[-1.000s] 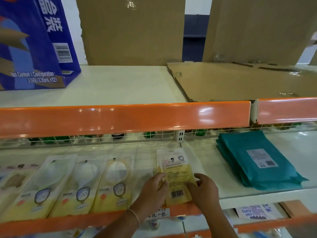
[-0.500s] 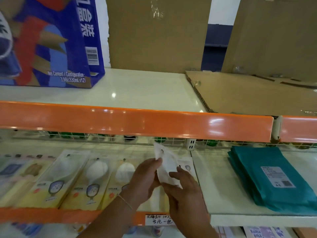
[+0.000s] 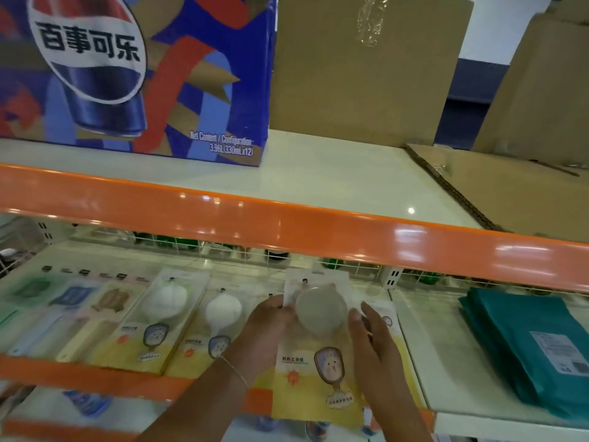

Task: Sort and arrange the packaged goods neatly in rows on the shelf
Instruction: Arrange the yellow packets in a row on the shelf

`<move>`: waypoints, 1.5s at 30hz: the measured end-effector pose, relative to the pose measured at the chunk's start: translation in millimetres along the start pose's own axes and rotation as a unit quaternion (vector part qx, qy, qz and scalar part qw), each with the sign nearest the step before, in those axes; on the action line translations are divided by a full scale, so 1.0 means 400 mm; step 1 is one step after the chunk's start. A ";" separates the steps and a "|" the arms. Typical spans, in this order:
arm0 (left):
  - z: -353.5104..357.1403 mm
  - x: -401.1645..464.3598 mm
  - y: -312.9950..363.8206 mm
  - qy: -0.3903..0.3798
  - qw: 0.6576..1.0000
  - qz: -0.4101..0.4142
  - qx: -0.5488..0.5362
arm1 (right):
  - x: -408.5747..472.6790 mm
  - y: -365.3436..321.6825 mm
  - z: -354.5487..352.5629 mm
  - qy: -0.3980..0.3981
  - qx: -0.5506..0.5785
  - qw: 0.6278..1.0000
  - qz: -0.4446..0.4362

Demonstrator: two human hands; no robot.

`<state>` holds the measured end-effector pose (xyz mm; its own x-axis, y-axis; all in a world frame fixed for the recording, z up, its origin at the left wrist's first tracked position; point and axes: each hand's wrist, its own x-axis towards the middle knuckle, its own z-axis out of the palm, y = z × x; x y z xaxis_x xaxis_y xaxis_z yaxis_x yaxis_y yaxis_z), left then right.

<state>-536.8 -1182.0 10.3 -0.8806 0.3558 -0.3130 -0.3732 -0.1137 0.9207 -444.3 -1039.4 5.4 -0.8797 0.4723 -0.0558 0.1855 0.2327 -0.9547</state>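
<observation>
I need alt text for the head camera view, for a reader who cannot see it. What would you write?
Two hands, the left hand and the right hand, hold a yellow puff packet at its sides above the lower shelf, beside a row of similar packets. Teal packages lie to the right; a blue Pepsi carton and cardboard stand on the upper shelf.

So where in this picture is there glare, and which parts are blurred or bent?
Head view: bright glare patches sit on the orange rail and one small spot on the upper shelf. The bottom left corner is smeared by blur, and small print on the held pack is unreadable. The wide lens bows the rail into a curve. Both the left hand and right hand look fairly sharp.
</observation>
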 end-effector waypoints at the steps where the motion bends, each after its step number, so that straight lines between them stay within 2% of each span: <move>1: -0.010 -0.002 -0.001 -0.002 1.000 0.004 0.013 | 0.012 -0.006 0.006 -0.013 -0.007 0.999 0.043; 3: -0.022 -0.010 -0.005 -0.001 1.000 0.003 0.018 | 0.028 0.001 0.023 -0.018 -0.075 0.996 0.049; 6: -0.043 -0.019 -0.023 0.018 0.999 0.008 0.039 | 0.028 0.029 0.057 0.001 -0.048 0.998 0.041; 8: -0.069 -0.017 -0.051 0.037 0.990 0.054 0.122 | 0.027 0.053 0.077 0.020 -0.020 0.998 0.056; 10: -0.103 -0.012 -0.080 0.053 0.966 0.103 0.230 | 0.037 0.073 0.085 0.052 -0.009 0.996 0.078; 12: -0.141 -0.005 -0.110 0.037 0.943 0.149 0.294 | 0.047 0.088 0.074 0.091 -0.016 0.991 0.099; 15: -0.190 0.011 -0.147 0.018 0.873 0.214 0.438 | 0.055 0.095 0.045 0.131 -0.043 0.986 0.097; 17: -0.217 0.027 -0.172 0.014 0.827 0.250 0.503 | 0.064 0.098 0.033 0.124 -0.072 0.985 0.094; 22: -0.218 0.059 -0.218 -0.017 0.740 0.246 0.625 | 0.104 0.128 0.034 0.109 -0.151 0.979 0.088; 26: -0.214 0.074 -0.241 0.011 0.681 0.251 0.687 | 0.146 0.142 0.033 0.100 -0.189 0.975 0.066; 30: -0.212 0.072 -0.257 0.012 0.673 0.253 0.695 | 0.187 0.171 0.025 0.076 -0.300 0.948 0.071; 33: -0.224 0.080 -0.262 0.012 0.657 0.243 0.714 | 0.193 0.209 0.047 0.049 -0.475 0.879 -0.007; 37: -0.220 0.083 -0.271 0.021 0.646 0.266 0.715 | 0.149 0.230 0.084 -0.013 -0.479 0.875 -0.061; 40: -0.225 0.088 -0.277 0.027 0.646 0.277 0.711 | 0.140 0.244 0.096 -0.076 -0.518 0.850 -0.059; 45: -0.226 0.090 -0.278 0.028 0.653 0.284 0.702 | 0.154 0.256 0.077 -0.077 -0.503 0.858 -0.076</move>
<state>-553.2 -1240.6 -124.5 -0.7842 0.5871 0.2008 0.6190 0.7630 0.1863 -493.0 -1012.6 -105.0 -0.9603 0.2716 -0.0640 0.2790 0.9338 -0.2239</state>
